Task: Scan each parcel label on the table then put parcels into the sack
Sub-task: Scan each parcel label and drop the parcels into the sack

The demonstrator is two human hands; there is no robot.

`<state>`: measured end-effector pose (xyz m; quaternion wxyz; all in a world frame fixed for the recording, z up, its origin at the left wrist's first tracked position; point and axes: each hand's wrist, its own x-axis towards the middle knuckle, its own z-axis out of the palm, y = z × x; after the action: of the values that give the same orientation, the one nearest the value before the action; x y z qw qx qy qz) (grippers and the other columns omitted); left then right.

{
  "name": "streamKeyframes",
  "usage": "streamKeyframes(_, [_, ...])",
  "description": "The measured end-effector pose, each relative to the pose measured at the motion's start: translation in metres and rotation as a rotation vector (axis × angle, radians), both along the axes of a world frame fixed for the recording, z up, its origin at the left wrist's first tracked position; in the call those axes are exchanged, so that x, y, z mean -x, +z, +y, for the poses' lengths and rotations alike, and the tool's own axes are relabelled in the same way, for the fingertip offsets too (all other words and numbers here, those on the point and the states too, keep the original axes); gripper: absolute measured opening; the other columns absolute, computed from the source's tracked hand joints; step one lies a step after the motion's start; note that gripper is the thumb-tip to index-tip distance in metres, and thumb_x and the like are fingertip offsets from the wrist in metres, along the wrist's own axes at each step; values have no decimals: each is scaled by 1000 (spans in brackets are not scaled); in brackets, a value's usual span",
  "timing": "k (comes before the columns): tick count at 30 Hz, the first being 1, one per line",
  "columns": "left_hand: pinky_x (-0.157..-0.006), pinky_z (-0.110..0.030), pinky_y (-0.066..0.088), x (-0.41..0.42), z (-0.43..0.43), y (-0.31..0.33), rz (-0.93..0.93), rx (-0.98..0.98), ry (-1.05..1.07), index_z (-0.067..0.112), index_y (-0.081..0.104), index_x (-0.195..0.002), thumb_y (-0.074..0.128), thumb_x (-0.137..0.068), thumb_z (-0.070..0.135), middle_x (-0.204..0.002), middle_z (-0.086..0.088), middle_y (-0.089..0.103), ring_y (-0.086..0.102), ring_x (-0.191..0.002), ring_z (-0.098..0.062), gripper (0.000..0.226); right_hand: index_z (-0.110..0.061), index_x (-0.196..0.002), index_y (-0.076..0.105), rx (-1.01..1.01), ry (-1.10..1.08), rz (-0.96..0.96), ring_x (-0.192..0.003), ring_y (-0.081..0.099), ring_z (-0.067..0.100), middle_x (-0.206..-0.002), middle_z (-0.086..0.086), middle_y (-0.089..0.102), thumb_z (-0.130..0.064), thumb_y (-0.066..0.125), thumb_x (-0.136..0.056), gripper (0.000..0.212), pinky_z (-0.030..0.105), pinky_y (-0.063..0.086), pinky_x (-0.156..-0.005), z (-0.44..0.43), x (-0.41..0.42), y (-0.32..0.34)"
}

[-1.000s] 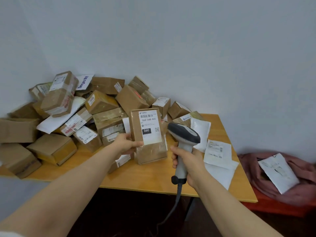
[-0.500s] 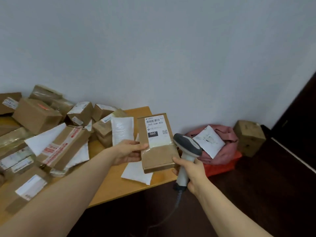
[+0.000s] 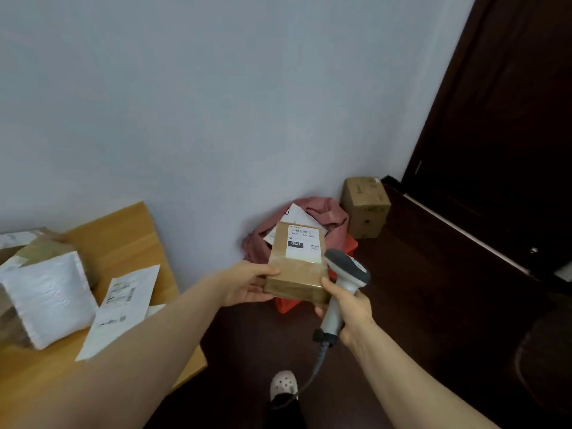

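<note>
Brown cardboard parcel (image 3: 295, 267), oblong and taped, white printed label facing up and marked "060". It is held in the air past the right end of the pale wooden bench (image 3: 123, 239), above dark floor, and from the head view it sits just in front of the pink cloth sack (image 3: 328, 215).

Left hand (image 3: 247, 284) grips the parcel's near left corner, thumb on top, fingers underneath. Right hand (image 3: 349, 308) is wrapped round the handle of a grey-and-white handheld scanner (image 3: 346, 270); its thumb tip touches the parcel's near right corner. Scanner head sits beside the label's right edge. A dark cable (image 3: 312, 370) hangs from the handle.

Sack slumps against the grey wall, mouth open, with a white flat mailer (image 3: 297, 216) lying in it. Plain cardboard box (image 3: 365, 205) stands on the floor just right of the sack.

On the bench: white padded mailer (image 3: 46, 301) and white labelled envelope (image 3: 120, 308), side by side, edges touching. White perforated clog (image 3: 283, 383) low in view.
</note>
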<state>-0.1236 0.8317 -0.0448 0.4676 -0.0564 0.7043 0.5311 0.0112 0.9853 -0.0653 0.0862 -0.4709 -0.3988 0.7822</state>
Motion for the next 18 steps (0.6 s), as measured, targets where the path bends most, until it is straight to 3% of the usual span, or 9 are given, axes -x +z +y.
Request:
streamKeyframes(3, [-64, -29, 60, 48, 48, -23, 43, 68, 9, 2, 61, -100, 71, -84, 18, -79, -11, 66, 66, -74, -20, 24, -7, -96, 64, 22, -25, -40, -74, 67, 28, -88, 17, 70, -8, 79, -78, 24, 33, 57, -56, 39, 36, -20])
streamKeyframes(5, [-60, -29, 59, 87, 80, -47, 92, 137, -2, 4, 58, -101, 72, -84, 16, -90, -11, 66, 66, -78, -20, 25, -7, -95, 64, 37, -34, -59, -66, 65, 26, -82, 18, 68, -7, 76, -80, 19, 31, 56, -53, 66, 68, -33])
streamKeyframes(8, [-66, -33, 57, 150, 128, -90, 136, 225, 26, 9, 52, -89, 68, -86, 10, -89, -7, 63, 64, -82, -21, 16, -4, -90, 63, 44, -46, -106, -64, 67, 27, -79, 20, 70, -7, 74, -83, 14, 28, 55, -49, 115, 122, -57])
streamKeyframes(11, [-74, -36, 58, 214, 173, -134, 101, 279, 18, 5, 60, -99, 66, -83, 8, -91, -8, 67, 66, -84, -22, 18, -1, -92, 64, 42, -69, -183, -63, 69, 27, -78, 19, 72, -7, 73, -83, 14, 28, 54, -47, 165, 179, -86])
streamKeyframes(15, [-70, -35, 58, 286, 224, -187, 136, 391, -76, 3, 64, -101, 64, -80, 9, -96, -13, 68, 66, -90, -27, 22, -2, -93, 64, 58, -119, -248, -54, 68, 21, -72, 17, 71, -2, 71, -82, 14, 27, 52, -45, 219, 243, -133])
streamKeyframes(18, [-75, -39, 53, 323, 256, -230, 248, 503, -196, 7, 63, -85, 63, -82, 15, -78, -8, 64, 63, -79, -26, 9, -3, -91, 63, 109, -129, -289, -51, 66, 21, -72, 18, 70, 2, 70, -82, 12, 27, 50, -47, 244, 280, -176])
